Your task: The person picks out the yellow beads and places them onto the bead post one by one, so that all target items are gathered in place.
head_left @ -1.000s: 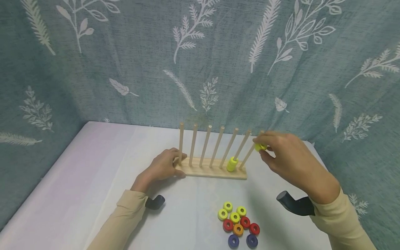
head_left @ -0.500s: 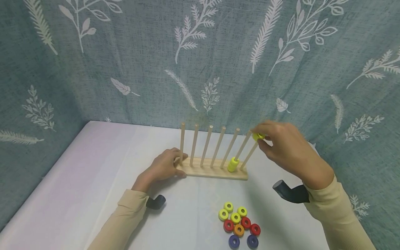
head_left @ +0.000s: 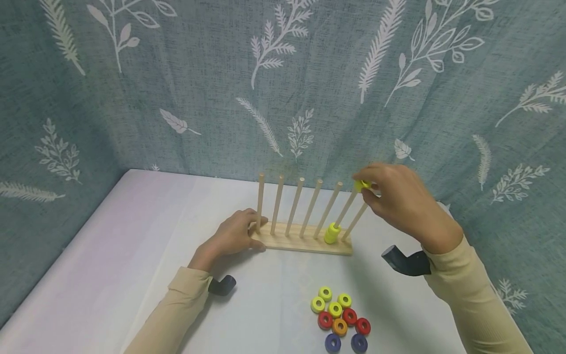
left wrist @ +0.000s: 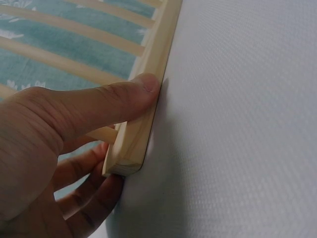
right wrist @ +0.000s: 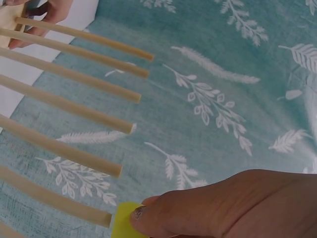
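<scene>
My left hand (head_left: 233,233) grips the left end of a wooden peg rack (head_left: 292,242), thumb on the front edge and fingers behind. In the left wrist view the thumb presses the base (left wrist: 138,126). My right hand (head_left: 400,204) pinches a yellow ring (head_left: 360,186) at the top of the second peg from the right. In the right wrist view that ring (right wrist: 124,221) meets the peg's tip (right wrist: 105,218); I cannot tell whether the peg has entered its hole. Yellow rings (head_left: 331,233) are stacked at the foot of this same peg. The other pegs visible carry no rings.
In front of the rack lie loose rings: several yellow (head_left: 335,309), red ones (head_left: 325,320), one orange (head_left: 339,327) and two dark blue (head_left: 359,342). A dark curved piece sticks out from each cuff (head_left: 406,261). Patterned curtain (head_left: 212,98) hangs behind the white table (head_left: 177,206).
My right hand has moved up and to the left with the yellow ring, from beside the rightmost peg to the top of the second peg from the right. The left hand keeps its grip.
</scene>
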